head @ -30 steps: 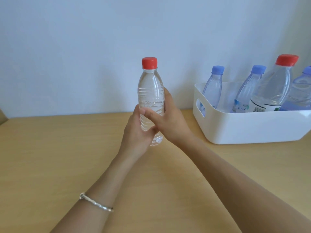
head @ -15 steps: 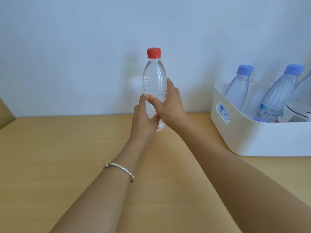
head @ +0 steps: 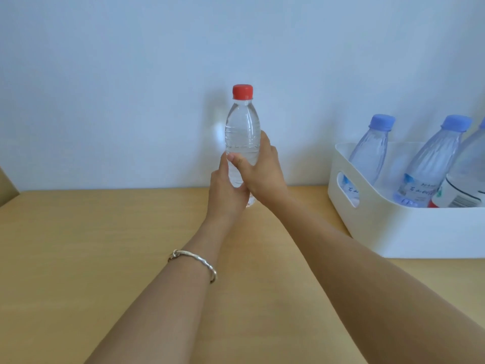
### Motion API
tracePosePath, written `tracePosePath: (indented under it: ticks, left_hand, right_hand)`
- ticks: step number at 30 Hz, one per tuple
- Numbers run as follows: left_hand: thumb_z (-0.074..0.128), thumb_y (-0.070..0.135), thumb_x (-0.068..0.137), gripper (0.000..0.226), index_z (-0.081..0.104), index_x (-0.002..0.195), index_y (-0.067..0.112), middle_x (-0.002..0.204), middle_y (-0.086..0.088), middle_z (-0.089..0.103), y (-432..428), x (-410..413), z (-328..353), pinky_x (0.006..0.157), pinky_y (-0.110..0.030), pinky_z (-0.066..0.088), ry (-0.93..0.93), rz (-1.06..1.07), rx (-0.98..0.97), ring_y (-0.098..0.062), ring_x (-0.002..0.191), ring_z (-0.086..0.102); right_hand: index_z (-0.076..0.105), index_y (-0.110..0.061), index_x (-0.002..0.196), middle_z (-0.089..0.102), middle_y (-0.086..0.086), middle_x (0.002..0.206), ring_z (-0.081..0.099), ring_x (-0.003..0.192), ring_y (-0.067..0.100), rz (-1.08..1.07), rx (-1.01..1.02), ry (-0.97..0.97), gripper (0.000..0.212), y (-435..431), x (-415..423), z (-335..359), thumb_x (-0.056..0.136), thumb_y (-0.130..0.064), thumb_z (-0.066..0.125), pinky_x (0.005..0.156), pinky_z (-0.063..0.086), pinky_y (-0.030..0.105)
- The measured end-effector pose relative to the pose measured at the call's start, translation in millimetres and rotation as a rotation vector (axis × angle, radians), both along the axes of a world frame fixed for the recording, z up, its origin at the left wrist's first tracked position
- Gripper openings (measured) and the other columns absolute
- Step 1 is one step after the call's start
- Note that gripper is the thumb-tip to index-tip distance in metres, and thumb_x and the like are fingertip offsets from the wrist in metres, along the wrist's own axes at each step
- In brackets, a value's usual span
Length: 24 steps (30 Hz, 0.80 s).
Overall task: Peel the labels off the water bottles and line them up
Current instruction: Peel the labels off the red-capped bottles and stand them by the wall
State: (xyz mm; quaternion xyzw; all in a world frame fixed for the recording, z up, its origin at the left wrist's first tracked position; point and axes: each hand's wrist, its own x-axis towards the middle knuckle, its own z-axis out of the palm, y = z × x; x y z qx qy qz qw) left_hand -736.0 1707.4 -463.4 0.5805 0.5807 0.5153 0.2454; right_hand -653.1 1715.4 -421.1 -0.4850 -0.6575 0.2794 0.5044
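Bottle, one, upright; three others in tub.

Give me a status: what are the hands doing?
Left hand and right hand both grip the red-capped bottle, upright, no label showing. Labelled bottles wait in the white bin. Nothing in the way.

Clear glossy plastic bottle; matt wood-look table; smooth white plastic bin.

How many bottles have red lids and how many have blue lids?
Red lid: 1, the held bottle, gripped by the left hand and right hand.
Blue lid: 2, the first blue-lid bottle and second blue-lid bottle, in the white bin.
Lid cut off by the picture edge: 1, the barcode bottle.
Total: 4 bottles.
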Motion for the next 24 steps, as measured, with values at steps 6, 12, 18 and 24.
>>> tracePosePath:
  ticks: [6,12,18,24]
  left_hand:
    - [0.07,0.047,0.08,0.11,-0.007,0.154,0.02,0.147,-0.015,0.034,-18.0,-3.4,36.4,0.096,-0.04,0.046,0.214,0.06,-0.291,-0.031,0.131,0.044]
    - [0.06,0.021,0.09,0.076,0.016,0.152,0.019,0.147,-0.009,0.03,-57.6,39.0,70.5,0.101,-0.04,0.038,0.341,0.151,0.23,-0.026,0.136,0.03]
    - [0.037,0.047,0.065,0.061,0.058,0.112,0.014,0.102,-0.008,0.063,-74.1,130.4,70.8,0.058,-0.031,0.044,0.242,-0.158,0.192,-0.027,0.098,0.062]
    - [0.059,0.018,0.09,0.01,0.053,0.095,0.024,0.089,0.008,0.056,-98.1,199.6,88.3,0.064,-0.021,0.038,0.188,-0.376,0.16,-0.003,0.079,0.052]
  right_hand:
    - [0.031,-0.004,0.132,0.043,0.013,0.133,0.051,0.118,0.029,-0.029,-0.228,-0.235,0.063,-22.5,14.7,29.7,0.09,-0.042,0.059,0.083,0.043,0.034]
    - [0.029,-0.012,0.146,0.043,0.007,0.141,0.048,0.125,0.02,-0.114,0.06,-0.345,0.067,-62.6,61.1,71.2,0.092,-0.04,0.055,0.097,0.041,0.032]
    - [0.042,-0.016,0.139,0.048,0.002,0.133,0.054,0.114,0.017,-0.249,0.173,-0.453,0.047,-93.9,122.1,82.1,0.093,-0.014,0.043,0.1,0.039,0.029]
    - [0.056,-0.011,0.127,0.053,0.007,0.126,0.051,0.115,0.021,-0.474,0.365,-0.469,0.038,-117.6,199.7,95.6,0.089,-0.009,0.048,0.091,0.041,0.029]
